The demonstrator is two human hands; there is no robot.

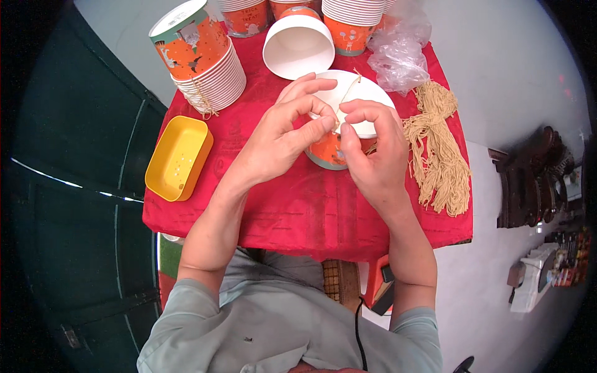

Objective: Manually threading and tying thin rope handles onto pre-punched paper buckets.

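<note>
In front of me stands an orange paper bucket [324,153] with a white top. A thin tan string [348,92] crosses that top from its far edge down to my fingertips. My left hand [273,140] pinches the string between thumb and index finger, its other fingers raised. Just beside it, my right hand [377,149] has thumb and index finger closed on the string too, over the near rim. The fingers partly hide the string where they meet. To the right lies a bundle of tan strings [444,165], tied near its far end.
A yellow tray [204,152] with small white bits sits at the left. Behind it rises a stack of buckets [221,84] with strings hanging. A white-lined bucket [298,50] lies tipped, near more stacks [351,37] and clear plastic bags [401,59]. Red cloth [280,217] covers the table.
</note>
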